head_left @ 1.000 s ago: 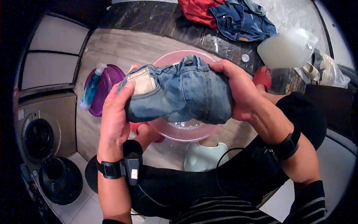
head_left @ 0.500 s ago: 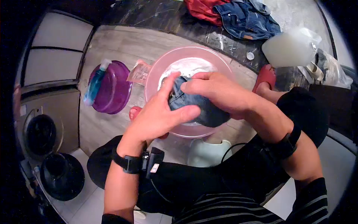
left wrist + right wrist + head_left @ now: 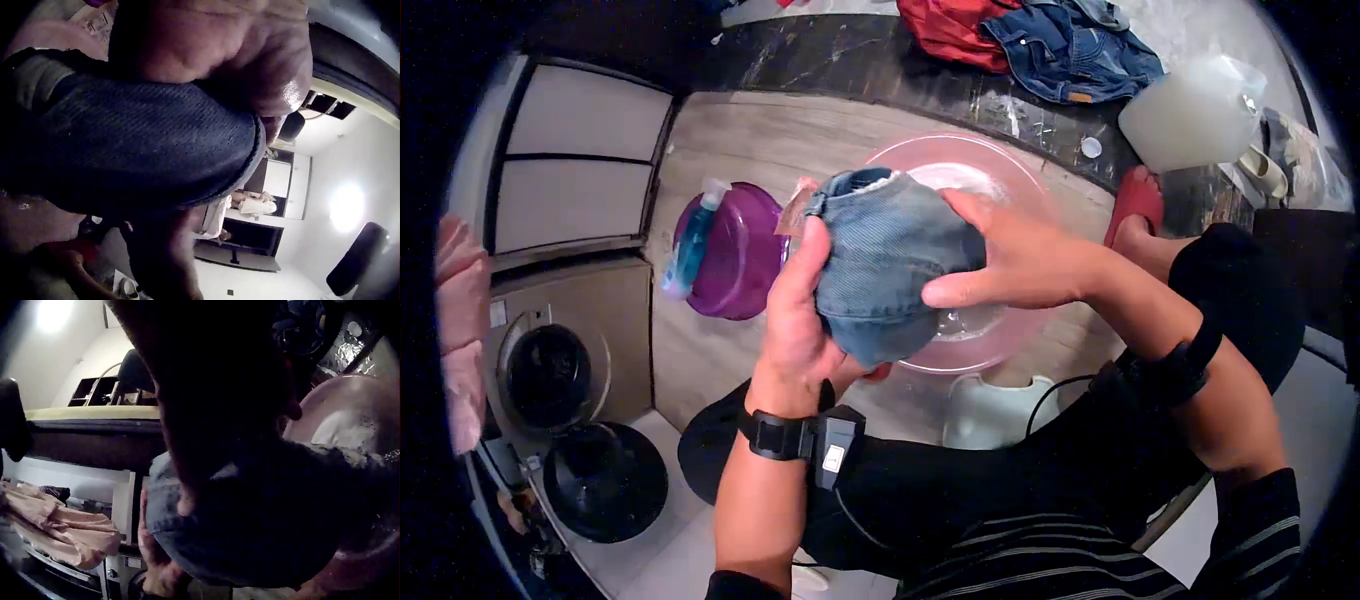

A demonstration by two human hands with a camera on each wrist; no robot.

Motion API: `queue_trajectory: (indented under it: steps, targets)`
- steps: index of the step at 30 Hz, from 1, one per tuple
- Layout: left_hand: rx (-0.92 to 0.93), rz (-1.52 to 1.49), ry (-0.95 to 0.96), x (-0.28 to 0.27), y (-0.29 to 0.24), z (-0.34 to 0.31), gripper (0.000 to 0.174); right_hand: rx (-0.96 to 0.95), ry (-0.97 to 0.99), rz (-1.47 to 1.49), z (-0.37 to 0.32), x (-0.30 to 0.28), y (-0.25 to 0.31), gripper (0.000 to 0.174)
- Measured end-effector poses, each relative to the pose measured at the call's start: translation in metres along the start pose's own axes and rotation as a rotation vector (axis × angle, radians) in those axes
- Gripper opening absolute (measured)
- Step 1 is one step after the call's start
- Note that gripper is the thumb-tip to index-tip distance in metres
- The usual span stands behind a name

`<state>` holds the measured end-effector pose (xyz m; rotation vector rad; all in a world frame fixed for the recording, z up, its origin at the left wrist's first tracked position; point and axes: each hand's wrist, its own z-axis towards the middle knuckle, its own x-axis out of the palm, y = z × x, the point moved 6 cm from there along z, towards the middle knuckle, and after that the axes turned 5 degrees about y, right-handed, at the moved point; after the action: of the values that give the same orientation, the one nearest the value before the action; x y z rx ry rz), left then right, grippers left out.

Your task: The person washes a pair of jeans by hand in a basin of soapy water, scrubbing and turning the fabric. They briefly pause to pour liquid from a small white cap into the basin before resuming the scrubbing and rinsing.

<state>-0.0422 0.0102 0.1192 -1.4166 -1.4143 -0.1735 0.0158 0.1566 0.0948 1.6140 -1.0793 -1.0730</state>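
A folded bundle of light blue denim shorts (image 3: 890, 260) is held up in front of the body, over the near left part of a pink basin (image 3: 1000, 345). My left hand (image 3: 795, 325) grips its left side, thumb up along the front. The right hand (image 3: 1030, 260) holds the right side, thumb on the front face and fingers at the upper edge. In the left wrist view the denim (image 3: 156, 137) stretches below the hand. The right wrist view shows the bundle (image 3: 250, 519) dark between both hands. White foam (image 3: 970, 180) covers part of the basin's inside.
A purple basin (image 3: 745, 270) with a blue liquid bottle (image 3: 695, 240) on its edge sits left. On the dark ledge lie red cloth (image 3: 955, 35), darker denim (image 3: 1075, 60), a white cap (image 3: 1091, 148) and a whitish jug (image 3: 1190, 115). A pale stool (image 3: 995, 410) stands close in front.
The shorts were spread wide between both hands, then bunched low over the basin. Now they are raised, turned and shifted left as a compact bundle. The head view has swung slightly left.
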Motion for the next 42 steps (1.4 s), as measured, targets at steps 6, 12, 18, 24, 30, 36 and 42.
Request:
queue_trajectory:
  steps: [6, 12, 18, 24, 30, 36, 42]
  targets:
    - [0.044, 0.061, 0.012, -0.012, -0.008, 0.005, 0.050, 0.294, -0.039, -0.217, 0.001, -0.017, -0.009, 0.047]
    - [0.180, 0.409, -0.179, -0.033, -0.018, 0.012, 0.043, 0.200, -0.178, 0.275, 0.005, -0.025, -0.013, 0.034]
    - [0.193, 0.376, -0.262, -0.037, -0.008, 0.012, 0.040, 0.071, -0.212, 0.470, 0.013, -0.029, 0.003, 0.036]
    - [0.013, 0.243, -0.066, -0.007, 0.000, 0.007, 0.046, 0.159, -0.208, 0.360, 0.013, -0.034, 0.006, 0.033]
    - [0.118, 0.671, -0.227, -0.019, -0.011, 0.014, 0.039, 0.348, -0.276, 0.080, 0.006, -0.039, 0.002, 0.037]
    - [0.276, 0.861, -0.452, -0.027, -0.022, 0.024, 0.031, 0.231, -0.260, 0.146, 0.014, -0.014, 0.001, 0.047]
    - [0.145, 0.303, -0.251, -0.015, 0.013, 0.039, 0.039, 0.139, -0.454, 0.219, 0.026, 0.008, 0.002, 0.054]
